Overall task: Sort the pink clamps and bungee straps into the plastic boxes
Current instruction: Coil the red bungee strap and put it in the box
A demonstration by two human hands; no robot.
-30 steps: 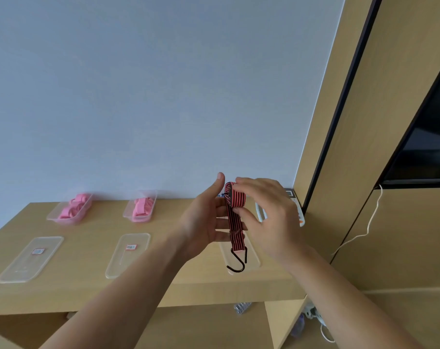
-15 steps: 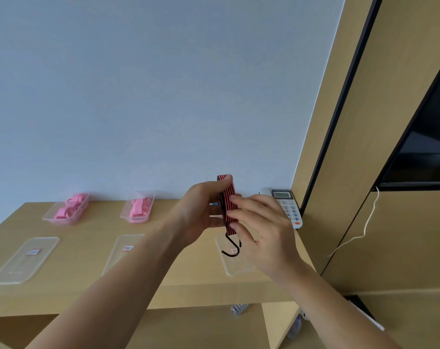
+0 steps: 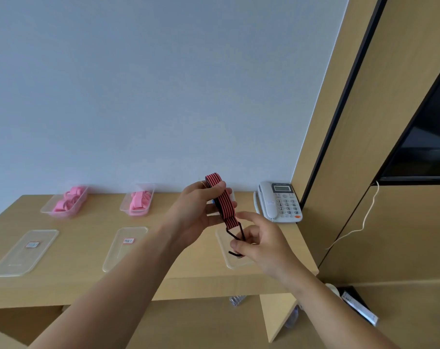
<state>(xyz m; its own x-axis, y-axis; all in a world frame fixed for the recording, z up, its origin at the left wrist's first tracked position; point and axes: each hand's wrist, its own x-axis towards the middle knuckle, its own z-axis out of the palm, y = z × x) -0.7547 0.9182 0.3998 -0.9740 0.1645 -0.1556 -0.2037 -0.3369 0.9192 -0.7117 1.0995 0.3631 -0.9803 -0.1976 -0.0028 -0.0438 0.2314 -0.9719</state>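
A red-and-black striped bungee strap (image 3: 222,200), folded over, is held up above the wooden table (image 3: 83,278). My left hand (image 3: 198,210) grips its folded upper part. My right hand (image 3: 259,243) pinches the black metal hook (image 3: 235,238) at its lower end. Two clear plastic boxes stand at the back of the table, one at the left (image 3: 43,210) and one in the middle (image 3: 124,206), each holding pink clamps (image 3: 69,200). A third box behind my hands is mostly hidden.
Three clear lids lie flat near the front: left (image 3: 25,250), middle (image 3: 124,248) and right (image 3: 226,248), the last partly under my right hand. A white desk phone (image 3: 279,201) sits at the back right against a wooden cabinet (image 3: 390,222). The wall is close behind.
My right hand slid down the strap from its top to the hook at the bottom. The strap stayed in my left hand, held a little farther right.
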